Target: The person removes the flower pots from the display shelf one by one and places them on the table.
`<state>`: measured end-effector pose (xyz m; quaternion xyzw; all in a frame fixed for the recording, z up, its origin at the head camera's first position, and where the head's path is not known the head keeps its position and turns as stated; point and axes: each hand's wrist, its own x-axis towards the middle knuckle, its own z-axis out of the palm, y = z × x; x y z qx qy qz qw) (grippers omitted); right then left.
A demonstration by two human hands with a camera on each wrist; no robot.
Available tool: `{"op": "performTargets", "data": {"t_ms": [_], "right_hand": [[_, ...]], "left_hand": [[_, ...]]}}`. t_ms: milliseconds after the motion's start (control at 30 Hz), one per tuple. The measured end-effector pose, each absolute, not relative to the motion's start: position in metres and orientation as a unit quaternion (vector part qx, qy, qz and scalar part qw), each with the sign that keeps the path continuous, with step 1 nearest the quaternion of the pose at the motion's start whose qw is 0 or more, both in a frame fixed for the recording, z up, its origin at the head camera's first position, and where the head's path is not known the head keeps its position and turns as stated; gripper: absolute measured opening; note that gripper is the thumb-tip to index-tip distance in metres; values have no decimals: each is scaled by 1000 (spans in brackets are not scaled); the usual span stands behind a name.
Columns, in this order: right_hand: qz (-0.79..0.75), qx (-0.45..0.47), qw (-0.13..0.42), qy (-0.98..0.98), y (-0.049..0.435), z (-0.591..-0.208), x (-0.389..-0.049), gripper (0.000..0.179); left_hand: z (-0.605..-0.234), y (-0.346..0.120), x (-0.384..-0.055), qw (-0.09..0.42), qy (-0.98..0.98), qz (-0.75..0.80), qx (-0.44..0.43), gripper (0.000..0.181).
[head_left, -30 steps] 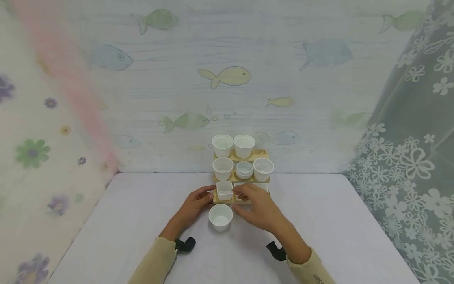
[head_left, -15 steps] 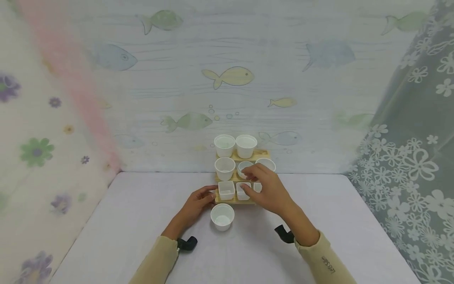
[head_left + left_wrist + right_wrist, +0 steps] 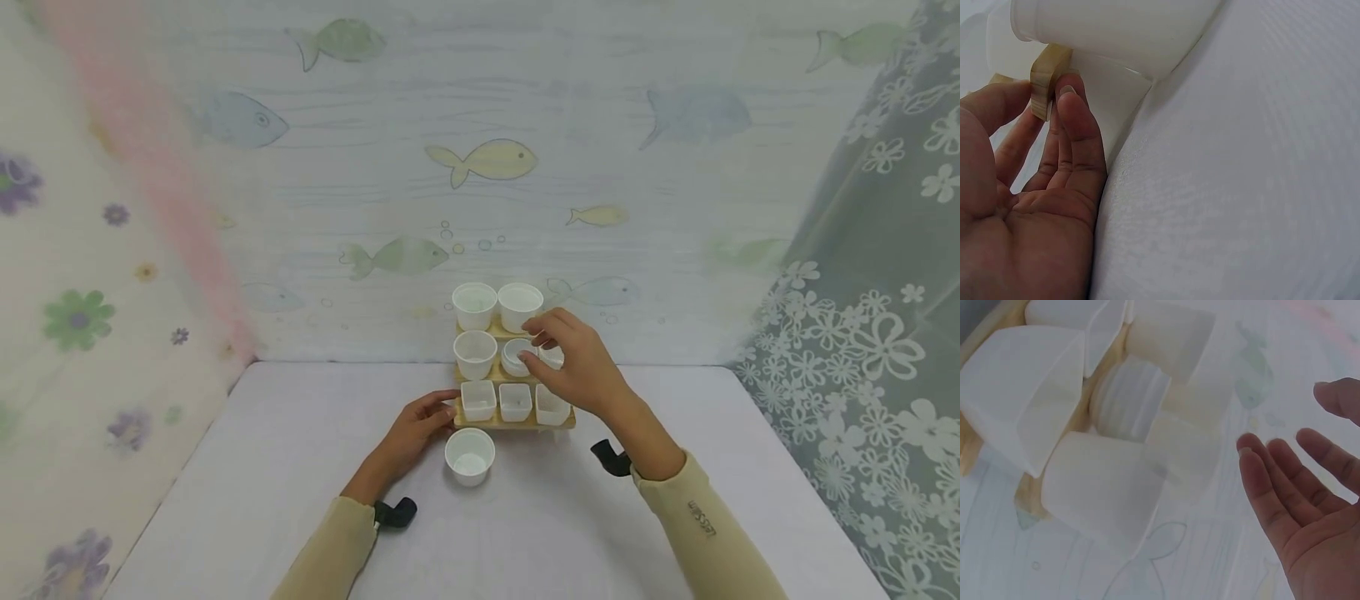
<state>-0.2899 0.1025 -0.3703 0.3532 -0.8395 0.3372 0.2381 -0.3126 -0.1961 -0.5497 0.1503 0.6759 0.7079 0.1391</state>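
A three-step wooden rack (image 3: 517, 425) holds white cups. My left hand (image 3: 412, 429) grips its front left end; in the left wrist view, thumb and fingers pinch the wooden board (image 3: 1042, 87). My right hand (image 3: 581, 362), fingers apart and loosely bent, hovers over the rack's right side with nothing between them. It partly hides the middle row's right-hand round cup (image 3: 551, 357) and overlaps the short ridged tub (image 3: 1132, 397). Square cups fill the front step, including the left one (image 3: 478, 400). One round cup (image 3: 470, 458) stands on the table before the rack.
Two round cups, a left one (image 3: 475, 306) and a right one (image 3: 519, 302), sit on the back step. Another round cup (image 3: 475, 356) occupies the middle step's left. Behind the white table (image 3: 300, 467) rises a fish-patterned backdrop (image 3: 390, 183).
My right hand has moved from the front square cups up and back to above the middle step, uncovering the front row. The left hand keeps its grip on the rack.
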Motion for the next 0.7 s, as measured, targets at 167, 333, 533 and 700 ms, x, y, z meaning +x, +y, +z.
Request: {"op": "performTargets", "data": {"t_ms": [167, 333, 533, 700], "right_hand": [[332, 351, 235, -843, 105, -364, -298, 31], [335, 346, 236, -844, 107, -361, -304, 31], [325, 328, 235, -855, 111, -362, -313, 31], [315, 317, 231, -864, 116, -363, -322, 30]], "left_hand": [[-548, -197, -312, 141, 674, 710, 149, 44], [-548, -197, -313, 139, 676, 708, 150, 45], [-550, -197, -315, 141, 672, 711, 151, 45], [-551, -198, -315, 145, 670, 712, 151, 43]]}}
